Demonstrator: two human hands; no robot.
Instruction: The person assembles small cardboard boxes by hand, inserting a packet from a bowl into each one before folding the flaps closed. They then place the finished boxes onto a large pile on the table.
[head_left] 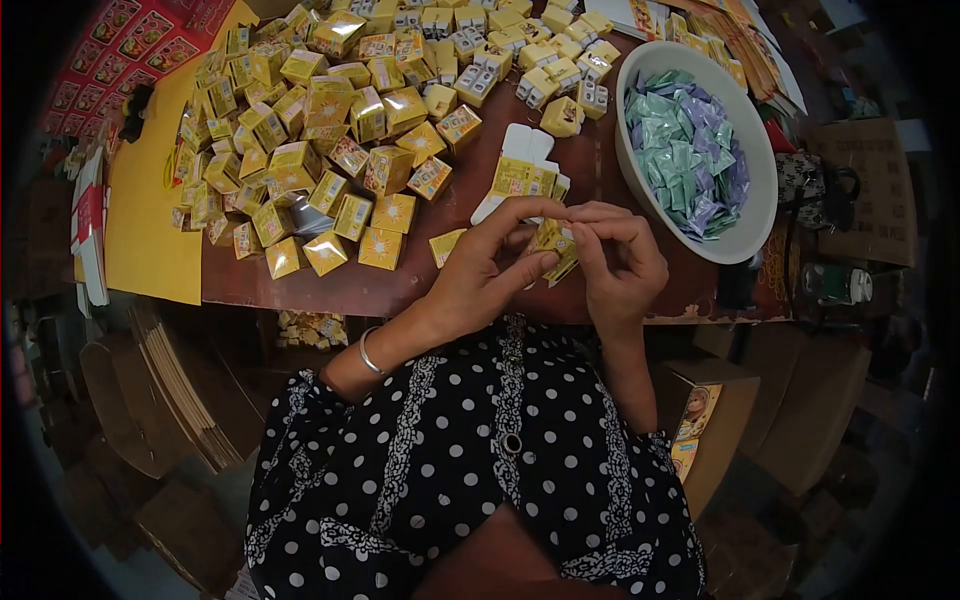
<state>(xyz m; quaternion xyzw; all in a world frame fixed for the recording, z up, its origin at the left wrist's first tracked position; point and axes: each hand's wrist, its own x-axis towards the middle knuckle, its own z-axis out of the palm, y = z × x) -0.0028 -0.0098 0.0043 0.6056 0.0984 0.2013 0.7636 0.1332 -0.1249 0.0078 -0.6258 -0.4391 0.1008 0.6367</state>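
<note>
My left hand [492,258] and my right hand [622,262] meet close over the front of the table. Between them is a small yellow printed box [556,242], partly hidden by the fingers. The left thumb and fingers are closed around its left side. My right thumb and fingers pinch together at its top right edge. Just beyond the hands lie flat, unfolded yellow-and-white box blanks [524,175]. Another yellow carton piece [446,246] rests beside my left hand. On the right stands a pale basin [640,190] with green packets [668,145] and purple packets [738,175].
A large heap of closed yellow boxes [325,130] covers the table's left side. Pale yellow cube-shaped items [560,70] lie at the back. Stacked printed sheets [745,35] are at the back right. Cardboard cartons [715,430] stand below the brown table's front edge [330,300].
</note>
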